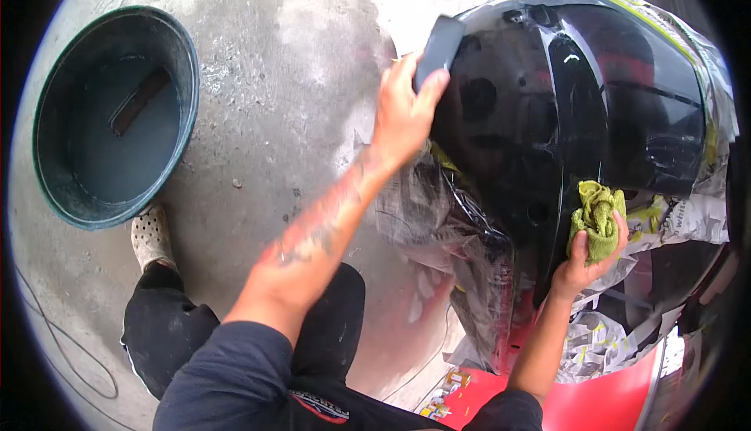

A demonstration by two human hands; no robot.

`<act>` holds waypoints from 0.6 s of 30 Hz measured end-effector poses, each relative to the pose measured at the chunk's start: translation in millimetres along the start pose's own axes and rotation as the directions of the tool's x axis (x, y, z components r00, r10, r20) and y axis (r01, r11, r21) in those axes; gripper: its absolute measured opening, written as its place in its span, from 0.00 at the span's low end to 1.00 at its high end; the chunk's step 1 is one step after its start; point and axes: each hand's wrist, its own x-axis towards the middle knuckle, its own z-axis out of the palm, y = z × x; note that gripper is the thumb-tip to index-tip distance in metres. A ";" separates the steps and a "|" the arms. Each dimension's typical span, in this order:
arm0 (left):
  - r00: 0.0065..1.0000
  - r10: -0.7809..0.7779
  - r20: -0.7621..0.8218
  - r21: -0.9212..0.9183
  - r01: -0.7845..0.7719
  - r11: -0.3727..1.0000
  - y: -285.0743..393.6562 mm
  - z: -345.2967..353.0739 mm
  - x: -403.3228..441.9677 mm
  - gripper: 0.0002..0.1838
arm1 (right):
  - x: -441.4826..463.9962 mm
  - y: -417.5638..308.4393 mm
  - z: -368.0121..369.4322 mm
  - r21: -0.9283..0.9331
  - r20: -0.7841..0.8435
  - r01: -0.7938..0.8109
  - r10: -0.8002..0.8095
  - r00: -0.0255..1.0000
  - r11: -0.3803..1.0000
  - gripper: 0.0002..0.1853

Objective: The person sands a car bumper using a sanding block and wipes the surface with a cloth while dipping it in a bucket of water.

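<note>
My left hand (407,110) is closed on a flat dark grey block (440,49), held at the left edge of a glossy black curved panel (508,157). The block is slightly blurred. My right hand (591,255) grips a crumpled green cloth (598,224) against the lower part of the same panel. The panel's surface looks wet and shiny, with bright reflections. Masking paper and plastic (446,220) surround its edges.
A large dark bucket (192,79) stands on the concrete floor (258,118) at the left, with murky water and a dark brown piece (141,101) inside. A cable (78,341) lies at lower left. A red surface (602,400) and small containers (446,392) show below.
</note>
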 end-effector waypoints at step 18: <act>0.960 0.254 -0.114 0.140 -0.238 0.961 24.6 14.7 -37.8 0.22 | -4.8 8.6 -7.6 -0.078 -0.035 -0.031 0.028 0.999 0.997 0.40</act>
